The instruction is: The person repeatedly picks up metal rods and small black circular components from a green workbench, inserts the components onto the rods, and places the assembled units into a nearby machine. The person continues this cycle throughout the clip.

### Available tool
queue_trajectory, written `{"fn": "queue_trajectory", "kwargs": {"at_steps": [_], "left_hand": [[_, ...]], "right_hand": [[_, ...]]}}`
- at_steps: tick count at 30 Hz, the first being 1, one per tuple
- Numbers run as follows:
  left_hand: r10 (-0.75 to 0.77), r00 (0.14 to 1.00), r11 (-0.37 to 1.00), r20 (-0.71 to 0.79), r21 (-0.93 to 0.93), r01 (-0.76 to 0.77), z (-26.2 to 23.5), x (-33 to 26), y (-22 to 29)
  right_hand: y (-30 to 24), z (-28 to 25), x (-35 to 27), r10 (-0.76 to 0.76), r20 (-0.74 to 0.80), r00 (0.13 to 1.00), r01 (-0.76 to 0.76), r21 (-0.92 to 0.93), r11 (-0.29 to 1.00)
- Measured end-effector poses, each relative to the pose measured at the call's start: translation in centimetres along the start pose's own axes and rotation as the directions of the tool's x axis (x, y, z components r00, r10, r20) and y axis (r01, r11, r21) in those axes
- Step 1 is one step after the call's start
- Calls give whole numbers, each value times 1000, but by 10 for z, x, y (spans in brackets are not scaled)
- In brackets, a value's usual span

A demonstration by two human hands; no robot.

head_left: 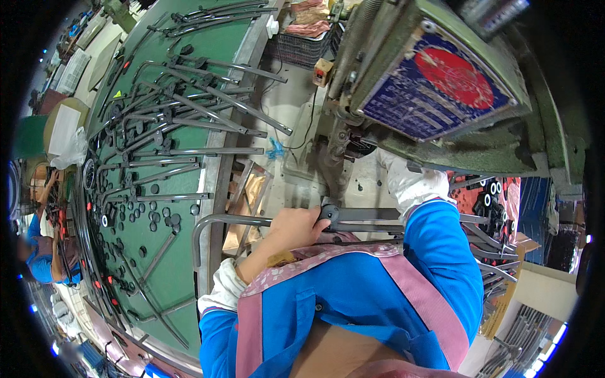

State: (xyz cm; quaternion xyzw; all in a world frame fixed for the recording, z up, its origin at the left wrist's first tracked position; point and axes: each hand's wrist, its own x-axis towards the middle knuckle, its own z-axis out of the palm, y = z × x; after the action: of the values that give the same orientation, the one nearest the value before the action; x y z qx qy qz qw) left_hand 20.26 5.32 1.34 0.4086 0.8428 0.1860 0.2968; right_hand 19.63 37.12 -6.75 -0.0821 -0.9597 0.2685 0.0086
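Observation:
My left hand [295, 227] is closed around a dark grey bent metal tube [236, 219], beside a round black joint piece [329, 213] on it. The tube's hooked end curves down at the left, near the table edge, and a straight bar [368, 214] runs on to the right of the joint. Just above the joint stands the lower part of a green machine [337, 148]. My right arm, in a blue sleeve with a white cuff [416, 183], reaches up beneath the machine's head. The machine hides my right hand and its fingers.
On the left, a green-topped table [183, 236] bears several bent tubes [214, 107] and small black caps [154, 217]. A black crate [305, 47] stands behind. At the right lie more tubes [498, 271] and black-and-white round parts [491, 192]. A co-worker [47, 249] sits far left.

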Motion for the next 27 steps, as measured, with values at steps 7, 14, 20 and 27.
{"fn": "queue_trajectory", "kwargs": {"at_steps": [7, 14, 20, 27], "left_hand": [[10, 1000, 1000, -4, -15, -10, 0, 0, -4], [-6, 1000, 1000, -8, 16, 7, 3, 7, -3], [22, 998, 996, -51, 88, -17, 0, 14, 0], [-13, 1000, 999, 1, 43, 12, -7, 25, -3]], "right_hand": [[-6, 10, 8, -41, -10, 999, 40, -63, 997], [-15, 25, 20, -70, -32, 997, 66, -103, 992], [-10, 2, 38, -57, -118, 991, 45, -100, 994], [89, -114, -103, 437, -113, 892, -451, -159, 878]]}}
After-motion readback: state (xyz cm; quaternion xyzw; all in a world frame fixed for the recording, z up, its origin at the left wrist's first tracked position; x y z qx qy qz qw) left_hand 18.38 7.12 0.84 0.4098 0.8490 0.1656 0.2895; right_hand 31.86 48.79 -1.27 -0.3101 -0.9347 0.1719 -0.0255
